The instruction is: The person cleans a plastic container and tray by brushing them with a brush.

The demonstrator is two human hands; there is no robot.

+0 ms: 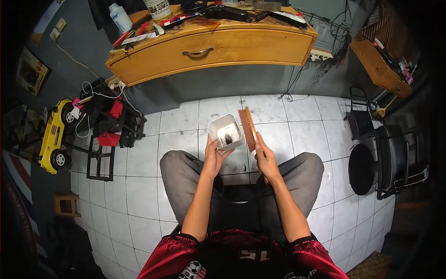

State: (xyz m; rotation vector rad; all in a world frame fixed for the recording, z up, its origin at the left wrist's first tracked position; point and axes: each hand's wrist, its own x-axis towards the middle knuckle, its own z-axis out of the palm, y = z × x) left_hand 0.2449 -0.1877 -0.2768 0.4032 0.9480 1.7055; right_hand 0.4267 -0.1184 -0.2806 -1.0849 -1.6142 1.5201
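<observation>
My left hand (215,154) is wrapped round the lower side of a white square plastic container (213,127), tilted so that its inside faces me. Something dark lies at the container's bottom, too small to name. In my right hand (265,156) is a wooden-backed brush (251,128), gripped at its lower end. The brush stands nearly upright, its brown bristles turned left toward the container. A small gap separates the two. Both hands are above the tiled floor, between my knees.
Ahead stands a wooden drawer cabinet (255,46) with a white bottle (120,18) and several tools on top. A yellow toy car (55,135) is at the left, beside a black metal frame (100,162). To the right is a black chair (395,158). White tiles (139,195) cover the floor.
</observation>
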